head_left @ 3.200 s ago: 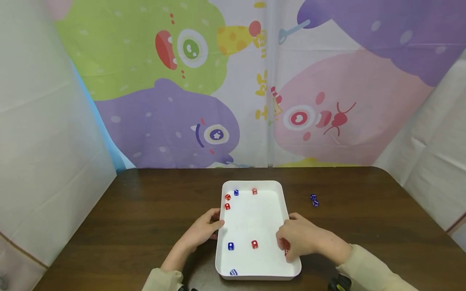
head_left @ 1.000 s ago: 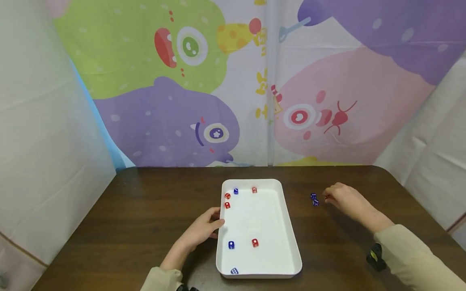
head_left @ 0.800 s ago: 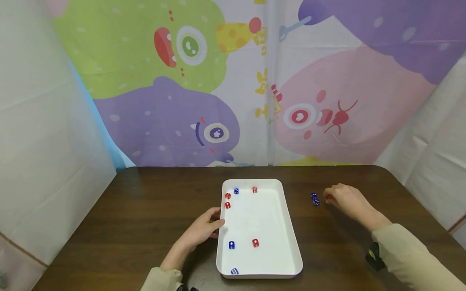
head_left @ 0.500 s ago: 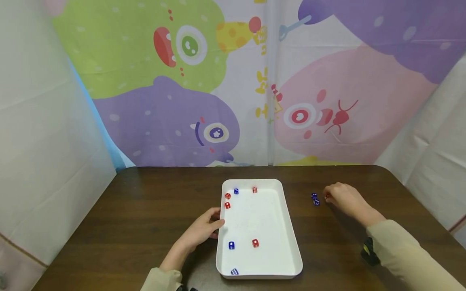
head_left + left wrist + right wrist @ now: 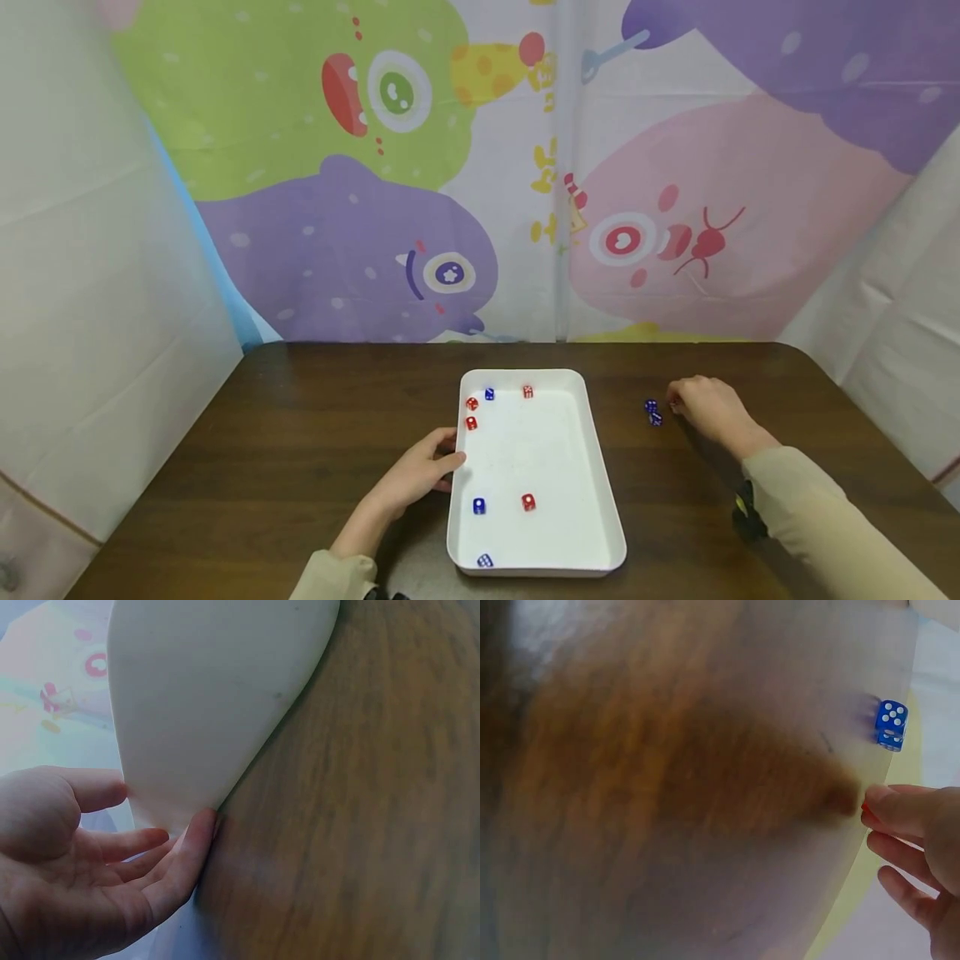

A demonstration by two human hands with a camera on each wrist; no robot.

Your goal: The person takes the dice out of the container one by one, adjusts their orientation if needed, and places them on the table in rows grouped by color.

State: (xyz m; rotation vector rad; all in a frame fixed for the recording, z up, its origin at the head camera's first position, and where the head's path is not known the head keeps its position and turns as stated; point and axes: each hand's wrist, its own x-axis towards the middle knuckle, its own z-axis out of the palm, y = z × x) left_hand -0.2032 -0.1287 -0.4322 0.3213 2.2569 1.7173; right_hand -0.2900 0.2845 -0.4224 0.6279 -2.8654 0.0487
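On the tabletop, a white tray (image 5: 525, 454) has my left hand (image 5: 420, 468) on its left wall, thumb over the rim and fingers along the outside. The left wrist view shows that hand (image 5: 112, 859) against the wall of the tray (image 5: 217, 697). My right hand (image 5: 708, 408) is right of the tray, low over the table, pinching a red die (image 5: 865, 807) between thumb and finger, mostly covered by them. Just left of those fingertips, two blue dice (image 5: 653, 412) sit together on the table.
Inside the tray, a blue die (image 5: 489, 394) and several red dice (image 5: 528, 392) lie toward the far end. Nearer are another red die (image 5: 528, 502) and two blue dice (image 5: 479, 506). A cartoon-printed curtain (image 5: 420, 208) hangs behind the dark wooden table (image 5: 322, 417).
My right hand has carried a red die from the tray's near right side to the table beside the blue dice. Lately only its forearm shifts slightly. The left hand stays on the tray.
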